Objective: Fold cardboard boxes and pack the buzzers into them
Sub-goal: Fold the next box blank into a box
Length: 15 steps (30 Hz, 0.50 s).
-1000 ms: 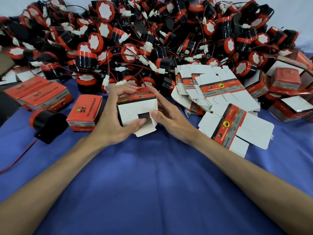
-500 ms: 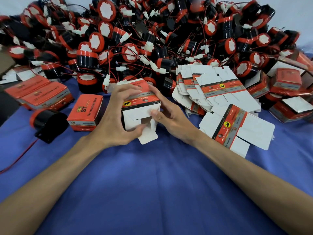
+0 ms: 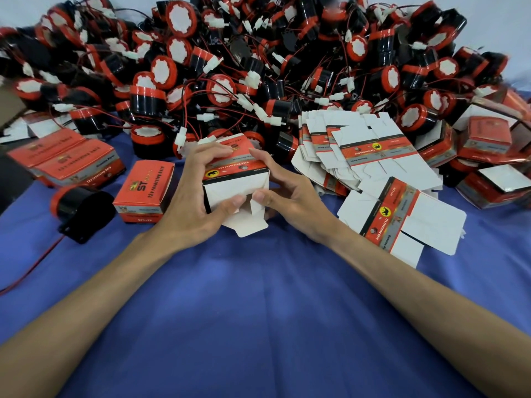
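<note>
here, a half-folded cardboard box [image 3: 235, 179] is held at the middle of the blue-covered table [image 3: 258, 311], before the heap of buzzers [image 3: 258, 67]. it is gripped by the left hand [image 3: 192, 208], fingers curled over its red top, thumb pressed on the white end flap. the right hand [image 3: 290, 202] is curled round the other side. flat box blanks [image 3: 359, 150] are fanned at the right.
</note>
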### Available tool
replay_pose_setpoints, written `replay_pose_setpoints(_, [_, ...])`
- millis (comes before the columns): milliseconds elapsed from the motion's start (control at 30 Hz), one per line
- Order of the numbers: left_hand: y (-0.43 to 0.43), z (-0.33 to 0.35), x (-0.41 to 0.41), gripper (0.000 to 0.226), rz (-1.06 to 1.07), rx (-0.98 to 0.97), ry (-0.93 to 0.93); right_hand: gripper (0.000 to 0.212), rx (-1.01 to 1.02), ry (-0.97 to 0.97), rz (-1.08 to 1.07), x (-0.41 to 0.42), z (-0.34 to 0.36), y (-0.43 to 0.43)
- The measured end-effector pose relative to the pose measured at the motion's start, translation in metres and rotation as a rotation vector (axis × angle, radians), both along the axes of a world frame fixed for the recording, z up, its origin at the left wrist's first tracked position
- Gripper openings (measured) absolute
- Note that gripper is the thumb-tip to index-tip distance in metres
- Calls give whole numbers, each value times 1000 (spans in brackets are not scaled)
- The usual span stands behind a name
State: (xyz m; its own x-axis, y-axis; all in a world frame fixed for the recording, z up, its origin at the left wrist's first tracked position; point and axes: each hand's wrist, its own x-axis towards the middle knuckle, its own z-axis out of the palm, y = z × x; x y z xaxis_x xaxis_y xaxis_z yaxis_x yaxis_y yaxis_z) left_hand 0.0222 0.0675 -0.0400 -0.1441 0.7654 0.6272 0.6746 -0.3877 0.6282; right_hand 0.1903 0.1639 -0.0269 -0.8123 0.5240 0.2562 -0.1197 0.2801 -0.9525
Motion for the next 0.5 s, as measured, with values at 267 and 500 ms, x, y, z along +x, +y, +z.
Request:
replay_pose_setpoints(267, [-2,3,1,56,42,11,-59,66,-19,5,60,1,1,-4])
replay_pose_setpoints(500, [-3,4,1,53,21,10,-125,66,108,-7,-14,-1,-1,-6])
